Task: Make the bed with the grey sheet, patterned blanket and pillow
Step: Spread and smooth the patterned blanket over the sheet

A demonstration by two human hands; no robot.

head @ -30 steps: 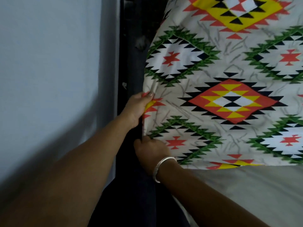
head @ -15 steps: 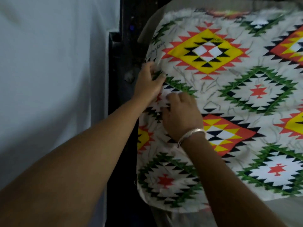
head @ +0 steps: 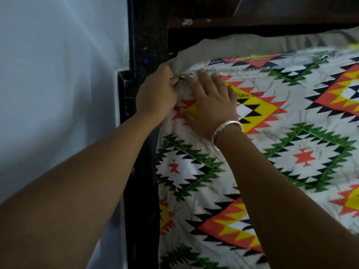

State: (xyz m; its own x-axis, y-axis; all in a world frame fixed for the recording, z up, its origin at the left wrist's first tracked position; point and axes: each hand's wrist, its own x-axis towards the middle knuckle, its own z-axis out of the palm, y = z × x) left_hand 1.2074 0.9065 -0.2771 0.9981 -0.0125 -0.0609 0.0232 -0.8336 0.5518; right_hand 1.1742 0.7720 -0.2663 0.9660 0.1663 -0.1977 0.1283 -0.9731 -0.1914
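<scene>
The patterned blanket (head: 272,152), white with green, orange and yellow diamonds, covers the bed from the middle to the right edge. A strip of grey sheet (head: 233,47) shows beyond its far edge. My left hand (head: 155,96) pinches the blanket's far left corner, fingers curled round the cloth. My right hand (head: 211,105), with a silver bangle on the wrist, lies flat on the blanket just right of that corner, fingers straight and pressing down. No pillow is in view.
A dark bed frame post (head: 147,45) and a dark rail (head: 252,22) run along the left side and head of the bed. A pale wall (head: 58,74) stands close on the left, leaving a narrow dark gap (head: 141,210) beside the mattress.
Both hands have travelled up the blanket's left edge to its far corner. The right hand went from curled on the cloth to lying flat. The view has followed towards the head of the bed.
</scene>
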